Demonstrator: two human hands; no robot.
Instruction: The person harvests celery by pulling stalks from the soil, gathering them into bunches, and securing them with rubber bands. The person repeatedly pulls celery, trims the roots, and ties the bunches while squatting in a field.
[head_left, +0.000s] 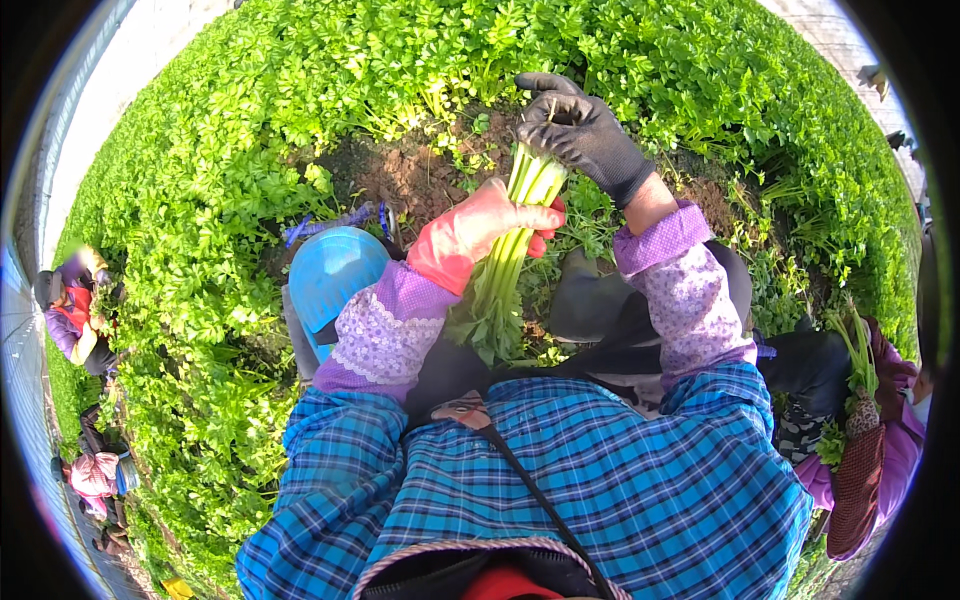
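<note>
A bunch of celery (517, 247) hangs leaf end down, its pale stalk bases pointing away from me. My left hand (487, 225), in a pinkish-red rubber glove, is wrapped around the stalks at mid-length. At the base end is my right hand (577, 131), in a dark knit work glove, with its fingers curled against the stalk bases. Whether those fingers grip the bases or only touch them cannot be made out. Leaves (499, 330) of the bunch spread above my lap.
Standing celery plants (480, 45) surround a patch of bare soil (412, 176). A blue plastic knee guard (337, 266) covers my left knee, near some blue-purple ties (337, 225). Close on the right, a co-worker (862, 435) holds celery; other people (79, 315) work at far left.
</note>
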